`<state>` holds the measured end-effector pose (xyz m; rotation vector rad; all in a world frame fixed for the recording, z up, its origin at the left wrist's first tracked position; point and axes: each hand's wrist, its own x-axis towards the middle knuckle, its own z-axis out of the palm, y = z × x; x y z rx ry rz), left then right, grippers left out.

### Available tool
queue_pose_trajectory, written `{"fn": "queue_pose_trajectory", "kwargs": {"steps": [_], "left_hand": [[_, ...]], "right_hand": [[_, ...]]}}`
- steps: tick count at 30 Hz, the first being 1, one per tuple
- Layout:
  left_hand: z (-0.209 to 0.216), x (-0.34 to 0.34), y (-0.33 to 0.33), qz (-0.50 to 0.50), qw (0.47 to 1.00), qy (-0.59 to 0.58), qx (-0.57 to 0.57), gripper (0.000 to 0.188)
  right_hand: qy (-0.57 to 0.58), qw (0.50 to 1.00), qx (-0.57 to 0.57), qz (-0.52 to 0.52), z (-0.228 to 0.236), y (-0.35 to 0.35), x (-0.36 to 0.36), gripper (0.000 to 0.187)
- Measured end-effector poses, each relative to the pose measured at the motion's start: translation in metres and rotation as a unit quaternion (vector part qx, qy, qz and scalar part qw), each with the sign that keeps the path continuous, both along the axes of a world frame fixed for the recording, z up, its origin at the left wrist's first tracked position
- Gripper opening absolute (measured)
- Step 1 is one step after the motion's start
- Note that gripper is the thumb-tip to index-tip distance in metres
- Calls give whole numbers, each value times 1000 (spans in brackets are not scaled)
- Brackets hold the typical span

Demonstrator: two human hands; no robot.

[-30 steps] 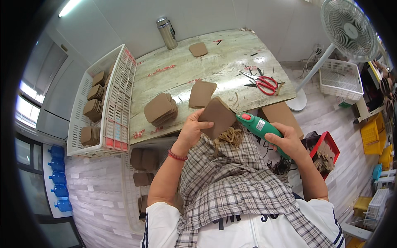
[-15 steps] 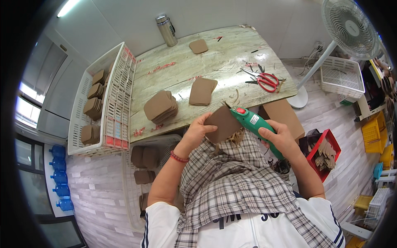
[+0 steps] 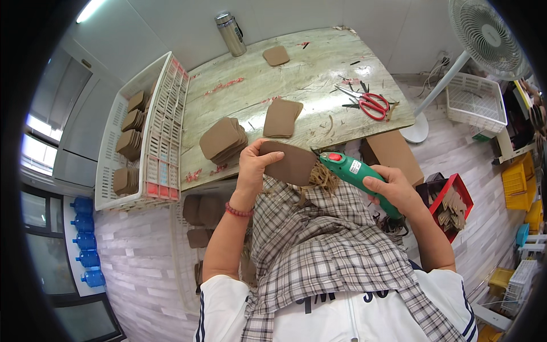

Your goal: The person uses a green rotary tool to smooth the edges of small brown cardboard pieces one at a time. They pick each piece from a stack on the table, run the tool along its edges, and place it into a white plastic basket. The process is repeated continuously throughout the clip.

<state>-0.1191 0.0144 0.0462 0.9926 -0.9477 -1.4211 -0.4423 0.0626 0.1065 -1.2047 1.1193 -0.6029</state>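
Note:
My left hand (image 3: 254, 163) pinches a brown rounded square pad (image 3: 289, 163) by its left corner, thumb on top, over my lap. In my right hand (image 3: 390, 187) is a green handheld electric cutter (image 3: 354, 174) with a red button; its dark tip meets or nearly meets the pad's upper right corner. Thin tan trimmings (image 3: 323, 179) lie bunched on my checked apron (image 3: 319, 239) just under the pad. On the table beyond stand two stacks of like pads, a thick stack (image 3: 222, 139) at left and a thinner stack (image 3: 282, 118) beside it.
Red-handled scissors (image 3: 371, 106), one single pad (image 3: 276, 55) and a steel flask (image 3: 231, 34) are on the table (image 3: 319, 74). A white crate (image 3: 162, 131) of pads stands left. To the right are a red box (image 3: 462, 196) of offcuts and a fan (image 3: 484, 37).
The pad has turned and shifted left with my left hand, so a different edge faces the cutter. More trimmings show beneath it. The cutter stays in my right hand, almost in place.

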Motion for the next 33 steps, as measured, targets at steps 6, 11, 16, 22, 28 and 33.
{"fn": "queue_pose_trajectory", "kwargs": {"steps": [6,11,16,22,28,33], "left_hand": [[1,-2,-1,-39,998,-42,31,21],[2,-5,-1,-80,993,-63,58,23],[2,-8,-3,-128,987,-71,71,24],[10,-12,-6,-181,975,-97,88,23],[12,-16,-13,-232,959,-112,120,29],[6,-21,-17,-202,973,-36,109,33]], "right_hand": [[30,999,-3,10,2,0,3,36],[33,999,-2,18,-2,-1,4,36],[37,999,-3,33,-6,-3,6,36],[33,999,-18,32,-2,-6,15,36],[9,999,-10,49,-5,-18,22,40],[-51,998,-38,-25,-21,-33,32,35]]}}
